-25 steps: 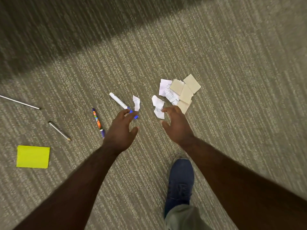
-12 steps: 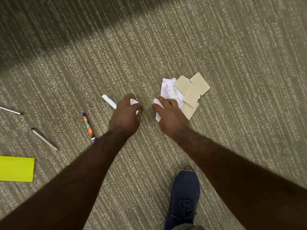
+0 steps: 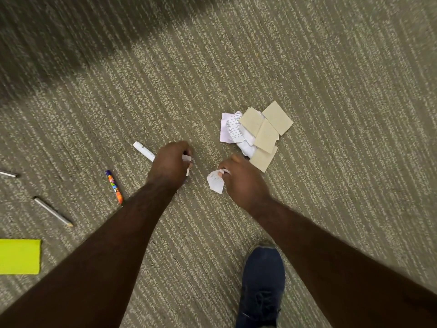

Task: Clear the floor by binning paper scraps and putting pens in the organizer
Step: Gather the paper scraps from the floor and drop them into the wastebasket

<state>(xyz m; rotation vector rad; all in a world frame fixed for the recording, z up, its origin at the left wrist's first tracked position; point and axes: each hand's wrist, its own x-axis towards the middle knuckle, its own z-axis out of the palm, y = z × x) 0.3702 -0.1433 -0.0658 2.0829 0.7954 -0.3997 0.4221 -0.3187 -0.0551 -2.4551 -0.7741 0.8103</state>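
My left hand [image 3: 169,165] is closed around a small white paper scrap [image 3: 187,158] that peeks out at its fingertips; the hand also covers the lower end of a white marker [image 3: 143,151] lying on the carpet. In my right hand [image 3: 243,182] a crumpled white paper scrap [image 3: 215,182] is pinched, lifted just off the floor. Just beyond that hand lies a pile of paper scraps [image 3: 257,132], white printed bits under beige squares. A multicoloured pen [image 3: 114,186] and a grey pencil [image 3: 53,211] rest on the carpet to the left.
A yellow-green sticky pad [image 3: 20,256] lies at the left edge, and the tip of another thin pen [image 3: 8,173] pokes in above it. My dark blue shoe [image 3: 262,282] stands below the right arm. Striped grey carpet [image 3: 331,79] all around; no bin or organizer in view.
Both hands reached down and closed, each on a white scrap. The right hand has since pulled back toward me with its scrap, away from the pile.
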